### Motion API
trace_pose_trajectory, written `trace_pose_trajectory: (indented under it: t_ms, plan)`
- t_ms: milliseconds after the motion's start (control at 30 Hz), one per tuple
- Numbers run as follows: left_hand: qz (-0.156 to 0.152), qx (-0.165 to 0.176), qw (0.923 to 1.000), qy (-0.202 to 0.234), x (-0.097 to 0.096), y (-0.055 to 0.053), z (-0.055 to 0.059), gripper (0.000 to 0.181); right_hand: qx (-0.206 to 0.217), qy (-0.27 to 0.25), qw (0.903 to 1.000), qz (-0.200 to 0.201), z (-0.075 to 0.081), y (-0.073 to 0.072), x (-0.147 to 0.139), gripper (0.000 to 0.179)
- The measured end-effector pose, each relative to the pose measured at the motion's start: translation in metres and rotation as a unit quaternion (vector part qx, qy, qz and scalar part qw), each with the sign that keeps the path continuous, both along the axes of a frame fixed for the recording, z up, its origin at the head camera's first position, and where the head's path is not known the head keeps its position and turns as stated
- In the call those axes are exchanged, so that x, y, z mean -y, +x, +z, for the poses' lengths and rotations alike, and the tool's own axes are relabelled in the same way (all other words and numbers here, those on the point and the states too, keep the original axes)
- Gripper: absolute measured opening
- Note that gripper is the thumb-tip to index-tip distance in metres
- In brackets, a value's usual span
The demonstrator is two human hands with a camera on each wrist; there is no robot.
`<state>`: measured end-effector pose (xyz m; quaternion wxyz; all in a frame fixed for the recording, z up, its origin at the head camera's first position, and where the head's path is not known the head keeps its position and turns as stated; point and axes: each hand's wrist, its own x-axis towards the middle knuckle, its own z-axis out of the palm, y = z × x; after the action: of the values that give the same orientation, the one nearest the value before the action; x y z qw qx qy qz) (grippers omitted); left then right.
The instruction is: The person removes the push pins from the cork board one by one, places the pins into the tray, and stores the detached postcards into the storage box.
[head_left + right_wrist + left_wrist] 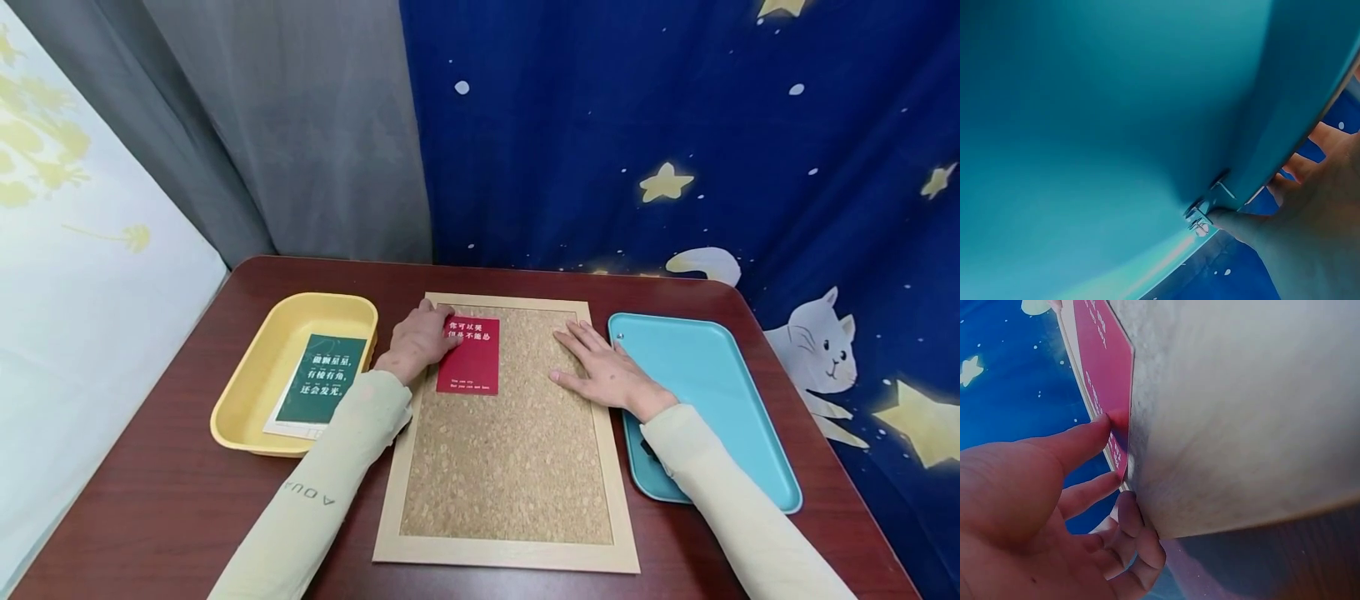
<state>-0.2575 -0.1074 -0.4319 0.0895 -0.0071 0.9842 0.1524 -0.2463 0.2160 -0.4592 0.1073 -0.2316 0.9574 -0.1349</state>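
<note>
A red card [472,367] with white lettering lies on the upper left of a wood-framed cork board [517,467]. My left hand [422,337] holds the card at its upper left corner. In the left wrist view, the thumb [1088,440] presses the face of the card [1107,369] while the index finger meets its corner, the other fingers curling at the board's edge. Flat and spread, my right hand [607,367] rests across the board's right frame, fingertips over the cork. In the right wrist view, its thumb overlaps several metal thumbtacks [1197,211].
At the left stands a yellow basin [247,400] holding a green card [318,383] on top of a white one. A blue tray [712,392] sits right of the board, partly under the right forearm, with thumbtacks near its upper left corner. Curtains hang behind the table [150,467].
</note>
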Motion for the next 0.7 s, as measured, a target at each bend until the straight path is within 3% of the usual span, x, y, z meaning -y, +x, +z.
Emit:
trace_pose_trajectory:
  t_ms: [700]
  plan:
    - [0.013, -0.021, 0.9983, 0.052, -0.001, 0.0011, 0.0025, 0.058, 0.003, -0.007, 1.0, -0.002, 0.0, 0.0004, 0.0001, 0.084]
